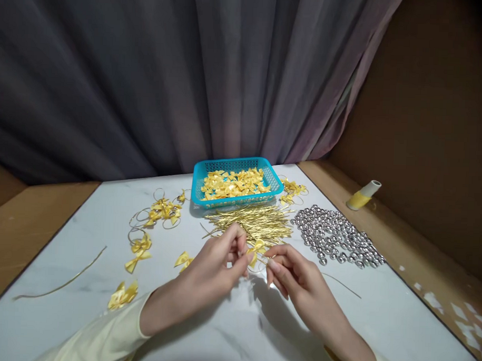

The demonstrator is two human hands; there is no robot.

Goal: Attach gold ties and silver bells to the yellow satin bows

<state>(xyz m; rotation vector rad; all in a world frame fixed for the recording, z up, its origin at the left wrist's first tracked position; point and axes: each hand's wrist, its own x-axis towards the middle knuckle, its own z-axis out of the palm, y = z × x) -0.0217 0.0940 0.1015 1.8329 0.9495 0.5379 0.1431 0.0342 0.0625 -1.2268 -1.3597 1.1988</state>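
Between my two hands hangs a yellow bow [256, 249] with a thin gold wire bent in a loop below it. My left hand [226, 259] pinches the bow's left side, fingers pressed together. Thumb and fingertips of my right hand [289, 271] close on the wire at the bow's right. Just beyond my hands lies a pile of gold wires [259, 220]. Silver beads [334, 236] are spread to the right. Another yellow bow [183, 260] lies left of my left hand, and a loose bow cluster [122, 295] rests near my left sleeve.
A blue basket [198, 188] of yellow bows stands at the back of the white table [85, 222]. Looped wires with bows [161, 211] lie left, others [293, 188] right of the basket. One gold wire [63, 285] lies far left. A yellow-and-white tube [362, 196] stands right, beside a brown panel.
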